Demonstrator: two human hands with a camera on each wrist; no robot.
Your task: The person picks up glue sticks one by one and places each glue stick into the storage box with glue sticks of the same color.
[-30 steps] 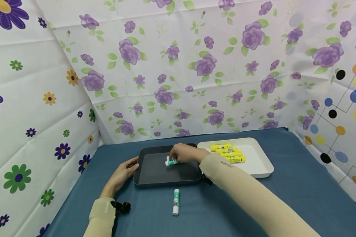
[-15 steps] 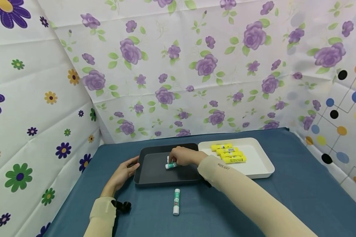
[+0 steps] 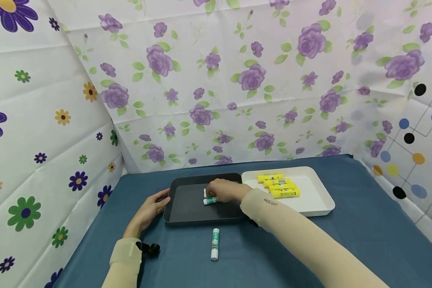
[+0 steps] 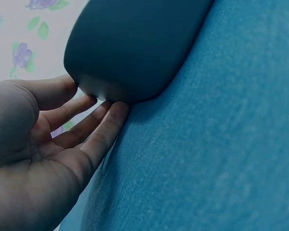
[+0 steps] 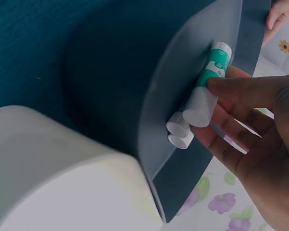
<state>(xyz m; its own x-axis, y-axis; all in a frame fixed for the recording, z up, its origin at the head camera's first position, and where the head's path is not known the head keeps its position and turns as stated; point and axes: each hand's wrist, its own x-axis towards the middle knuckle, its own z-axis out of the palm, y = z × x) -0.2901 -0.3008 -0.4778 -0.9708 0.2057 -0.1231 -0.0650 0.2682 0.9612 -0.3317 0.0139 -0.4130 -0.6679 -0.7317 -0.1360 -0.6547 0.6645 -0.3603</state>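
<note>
My right hand (image 3: pixel 225 190) pinches a green-and-white glue stick (image 5: pixel 216 67) between thumb and fingers, low inside the dark grey tray (image 3: pixel 187 214). Beside the held one, two more white glue stick ends (image 5: pixel 179 126) show in the right wrist view; the hand mostly covers them in the head view. With fairly straight fingers, my left hand (image 3: pixel 149 210) touches the tray's left outer wall; the left wrist view shows the fingertips (image 4: pixel 118 109) against the tray's corner. Another green-and-white glue stick (image 3: pixel 215 244) lies on the blue cloth in front of the tray.
A white tray (image 3: pixel 315 196) stands right beside the dark tray, with several yellow glue sticks (image 3: pixel 285 193) lying in its left half. The blue cloth (image 3: pixel 180 256) covers the table. Floral sheets (image 3: pixel 209 80) hang behind and at the sides.
The glue stick in my right hand has come down slightly, towards the near side, inside the dark tray. My left hand keeps its place on the tray wall. The head view has shifted slightly.
</note>
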